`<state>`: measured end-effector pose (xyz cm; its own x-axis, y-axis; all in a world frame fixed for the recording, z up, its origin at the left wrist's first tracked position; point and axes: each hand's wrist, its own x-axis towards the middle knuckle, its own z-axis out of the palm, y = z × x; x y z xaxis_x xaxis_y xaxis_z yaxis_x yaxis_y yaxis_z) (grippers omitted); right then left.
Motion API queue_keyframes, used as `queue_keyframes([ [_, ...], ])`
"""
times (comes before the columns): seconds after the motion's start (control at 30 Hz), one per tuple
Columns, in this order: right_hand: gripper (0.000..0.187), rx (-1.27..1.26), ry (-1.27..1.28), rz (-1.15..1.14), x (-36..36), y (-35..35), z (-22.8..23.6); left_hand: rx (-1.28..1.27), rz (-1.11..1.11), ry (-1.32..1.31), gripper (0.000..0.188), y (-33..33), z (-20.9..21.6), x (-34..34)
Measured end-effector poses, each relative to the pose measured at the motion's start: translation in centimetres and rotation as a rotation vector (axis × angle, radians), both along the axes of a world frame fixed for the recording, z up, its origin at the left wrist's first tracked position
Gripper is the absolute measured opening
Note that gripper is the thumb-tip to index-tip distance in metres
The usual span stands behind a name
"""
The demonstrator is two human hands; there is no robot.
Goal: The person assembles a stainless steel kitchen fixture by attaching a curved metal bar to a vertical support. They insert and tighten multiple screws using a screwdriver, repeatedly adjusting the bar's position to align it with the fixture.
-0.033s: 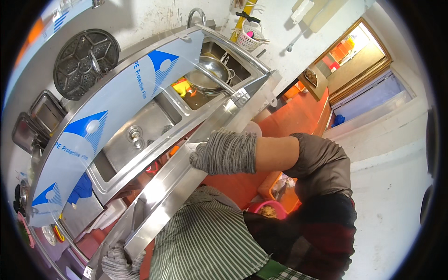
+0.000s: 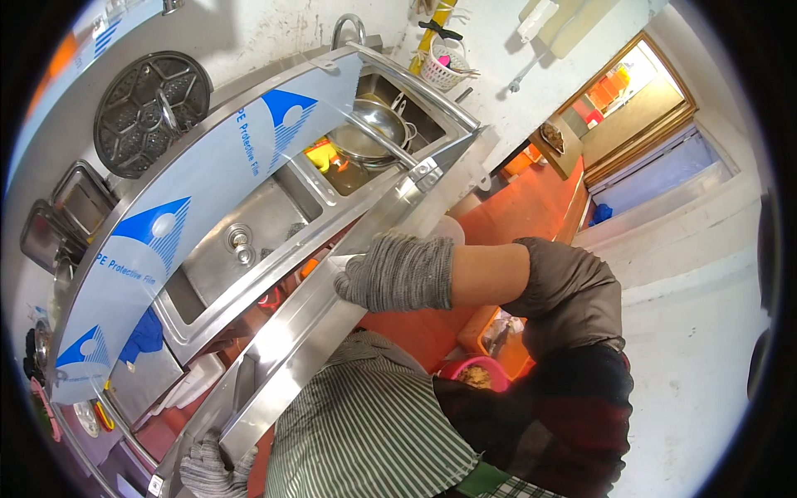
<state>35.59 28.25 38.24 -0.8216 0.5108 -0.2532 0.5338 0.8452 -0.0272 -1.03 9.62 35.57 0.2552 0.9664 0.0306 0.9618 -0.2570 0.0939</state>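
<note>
**At the sink front: both gloved hands on the steel panel**

Along the front edge of the steel sink unit (image 2: 249, 274), I have a long steel panel (image 2: 290, 365) held slanted, running from lower left up toward the middle.

Right hand (image 2: 390, 274), grey knit glove: fingers curled over the panel's upper end, gripping it. Sleeve pushed up, forearm bare.

Left hand (image 2: 207, 469), same kind of glove: closed on the panel's lower end near the bottom edge of view. Partly cut off, so finger detail is unclear.

Panel sits just in front of the sink rim, touching or nearly so; can't tell which.

Around it:
- Metal bowl (image 2: 369, 137) in the far basin, orange item (image 2: 322, 153) beside it.
- Drain plug (image 2: 241, 241) in the near basin.
- Blue-and-white film strip (image 2: 166, 241) along the back rail.
- Round dark grate (image 2: 149, 112) leaning on the wall.
- White basket (image 2: 444, 70) hanging above the faucet (image 2: 349, 25).
- Pink bowl (image 2: 477, 373) on the orange floor (image 2: 531, 207), below my right arm.
</note>
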Motion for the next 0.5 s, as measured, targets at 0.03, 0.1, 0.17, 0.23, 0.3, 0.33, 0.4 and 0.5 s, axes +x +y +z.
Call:
queue_keyframes([
  [0.03,0.01,0.002,0.032,-0.008,-0.2,0.1,-0.1,-0.053,0.027,0.002,0.051,-0.2,-0.2,-0.3],
  [0.1,0.01,-0.027,0.03,-0.027,-0.5,0.4,-0.4,-0.004,0.017,0.092,0.049,-0.2,-0.9,-0.7],
  [0.17,0.012,-0.095,-0.041,-0.037,-0.6,1.0,-0.8,0.114,-0.021,0.337,0.051,-0.2,-1.4,-0.8],
  [0.23,0.012,-0.082,-0.059,-0.027,-0.5,1.5,-1.1,0.191,-0.045,0.652,0.051,0.1,-1.6,-0.6],
  [0.3,0.013,-0.081,-0.066,-0.041,-0.2,1.9,-1.2,0.227,-0.065,0.678,0.05,0.5,-1.7,-0.4],
  [0.33,0.014,-0.087,-0.061,-0.061,0.1,2.1,-1.1,0.224,-0.074,0.549,0.048,0.9,-1.7,-0.4],
  [0.4,0.019,-0.098,-0.026,-0.069,0.5,2.4,-0.7,0.05,-0.028,0.007,0.045,1.7,-1.8,-0.3],
  [0.5,0.026,-0.137,0.035,-0.058,0.9,3.1,-0.2,0.034,0.072,-0.183,0.065,2.5,-2.2,0.4],
])
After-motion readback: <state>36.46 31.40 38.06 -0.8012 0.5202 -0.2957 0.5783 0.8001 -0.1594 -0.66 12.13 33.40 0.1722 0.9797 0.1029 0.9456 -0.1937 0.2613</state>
